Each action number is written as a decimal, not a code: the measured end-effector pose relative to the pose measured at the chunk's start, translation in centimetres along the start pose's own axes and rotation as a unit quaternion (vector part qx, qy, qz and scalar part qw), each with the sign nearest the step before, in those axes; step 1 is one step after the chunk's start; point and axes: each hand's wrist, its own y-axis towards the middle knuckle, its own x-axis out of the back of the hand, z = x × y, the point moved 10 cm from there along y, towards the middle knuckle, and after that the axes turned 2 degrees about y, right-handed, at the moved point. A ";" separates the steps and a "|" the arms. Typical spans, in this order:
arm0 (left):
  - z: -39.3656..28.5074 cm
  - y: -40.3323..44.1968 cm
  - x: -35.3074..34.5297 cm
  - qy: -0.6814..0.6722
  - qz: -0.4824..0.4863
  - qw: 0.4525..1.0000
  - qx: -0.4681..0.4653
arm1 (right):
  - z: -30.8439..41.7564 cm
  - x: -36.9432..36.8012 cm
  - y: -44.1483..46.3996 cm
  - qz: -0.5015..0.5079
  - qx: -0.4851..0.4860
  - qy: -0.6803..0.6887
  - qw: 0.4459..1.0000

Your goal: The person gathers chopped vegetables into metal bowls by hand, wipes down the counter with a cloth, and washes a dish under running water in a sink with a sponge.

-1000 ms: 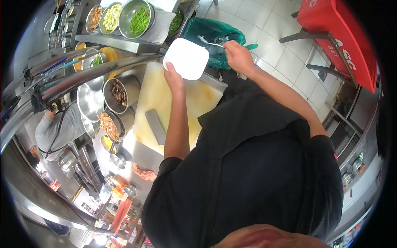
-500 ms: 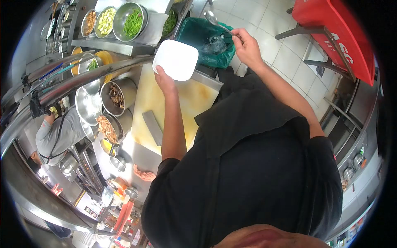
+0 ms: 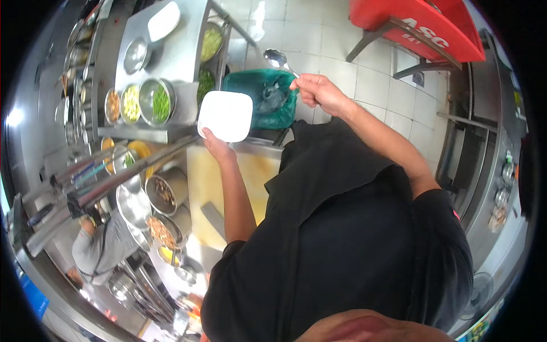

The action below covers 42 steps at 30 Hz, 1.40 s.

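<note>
My left hand (image 3: 218, 147) grips a white square plate (image 3: 226, 117) by its near edge, above the far end of the yellowed cutting board (image 3: 199, 176). In my right hand (image 3: 321, 91) is a metal spoon (image 3: 275, 58), held by the handle with its bowl pointing away to the left. Both the plate and the spoon are close to a bin (image 3: 242, 85) lined with a green bag, which has clear plastic inside. A grey flat blade-like piece (image 3: 213, 220) lies on the board, partly hidden by my left forearm.
Bowls of green beans (image 3: 161, 105), pale chopped pieces (image 3: 131, 102) and other food stand on a steel shelf to the left. A pot of dark pieces (image 3: 161, 194) is beside the board. A co-worker in a grey sleeve (image 3: 102, 248) is beyond. A red chair (image 3: 421, 25) stands at right.
The view has shifted, showing more of the steel table at upper left. The plate stays in my left hand and the spoon in my right; the spoon is now nearer to the plate.
</note>
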 end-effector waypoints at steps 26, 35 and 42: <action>13.1 -35.2 -59.4 0.098 0.506 0.851 0.101 | 11.2 44.5 -46.5 -0.398 0.290 0.135 0.860; 17.0 -46.0 -73.9 0.131 0.574 0.793 0.159 | 16.1 55.1 -53.4 -0.478 0.352 0.165 0.787; 19.6 -52.1 -86.9 0.105 0.613 0.742 0.249 | 17.6 65.0 -57.0 -0.505 0.338 0.194 0.771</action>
